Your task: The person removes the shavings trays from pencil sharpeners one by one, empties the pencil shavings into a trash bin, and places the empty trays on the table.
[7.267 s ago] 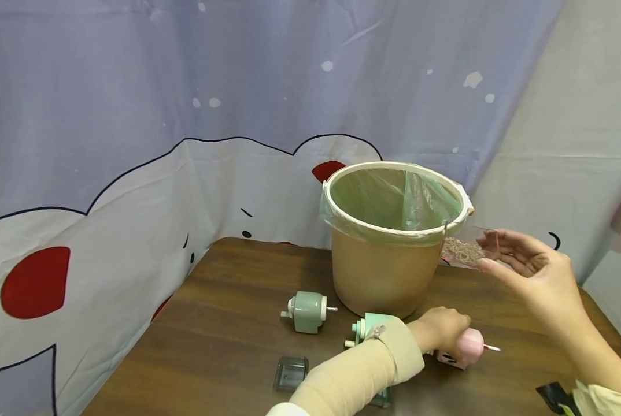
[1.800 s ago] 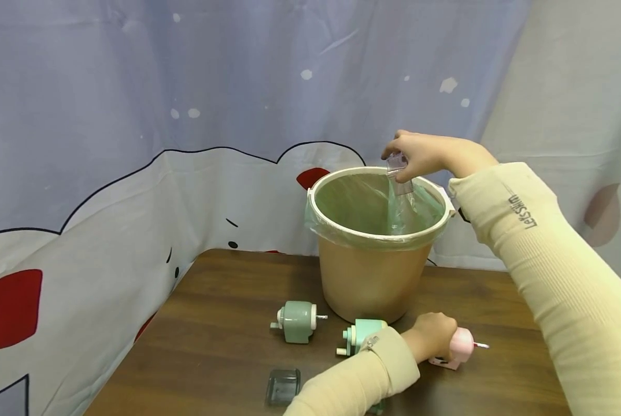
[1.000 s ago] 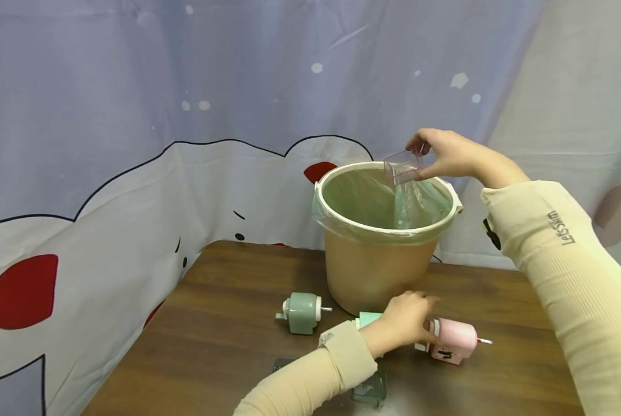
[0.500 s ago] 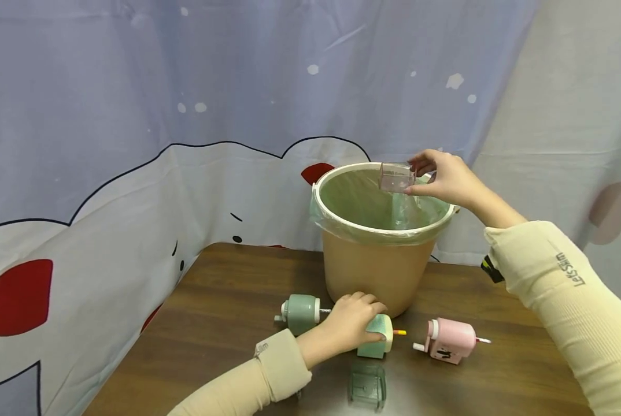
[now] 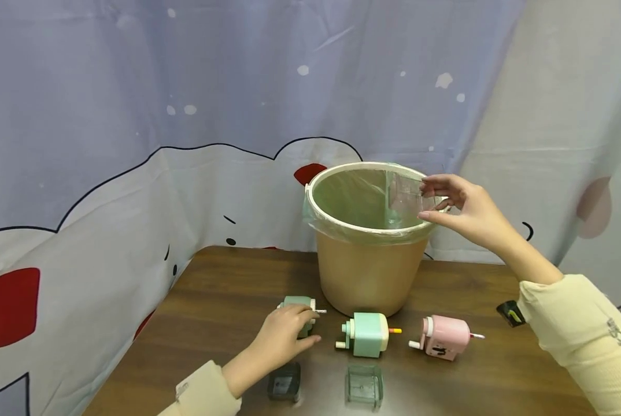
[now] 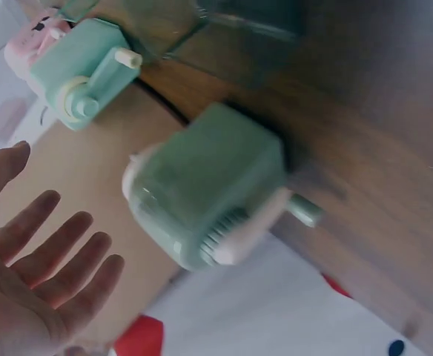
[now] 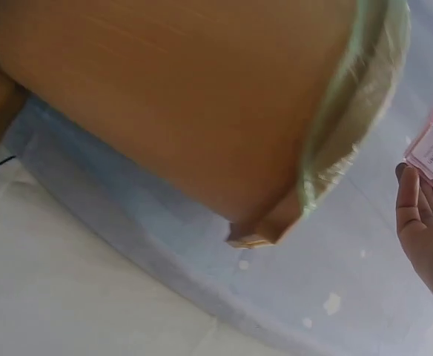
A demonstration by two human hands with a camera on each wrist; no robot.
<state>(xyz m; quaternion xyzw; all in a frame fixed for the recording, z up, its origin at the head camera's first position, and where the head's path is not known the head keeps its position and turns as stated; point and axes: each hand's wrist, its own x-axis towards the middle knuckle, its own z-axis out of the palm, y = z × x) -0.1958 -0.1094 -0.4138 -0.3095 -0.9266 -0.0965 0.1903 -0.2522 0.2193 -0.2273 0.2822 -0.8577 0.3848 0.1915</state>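
My right hand pinches a clear, pink-tinted shavings drawer by one end, at the right side of the lined bin's mouth. No shavings show inside the drawer. My left hand is beside a dark green crank pencil sharpener and partly covers it in the head view. Its fingers are spread and loosely bent, apart from the sharpener in the left wrist view. To the right stand a mint pencil sharpener with a pencil in it and a pink pencil sharpener, also with a pencil.
A tan bin with a green plastic liner stands at the table's back. Two see-through drawers, one dark and one greenish, lie near the front of the wooden table. A patterned curtain hangs behind.
The drawer held shavings at first, then was tipped over the bin and now looks empty; my right hand has drawn back rightward. My left hand released the pink sharpener and moved left past the mint one.
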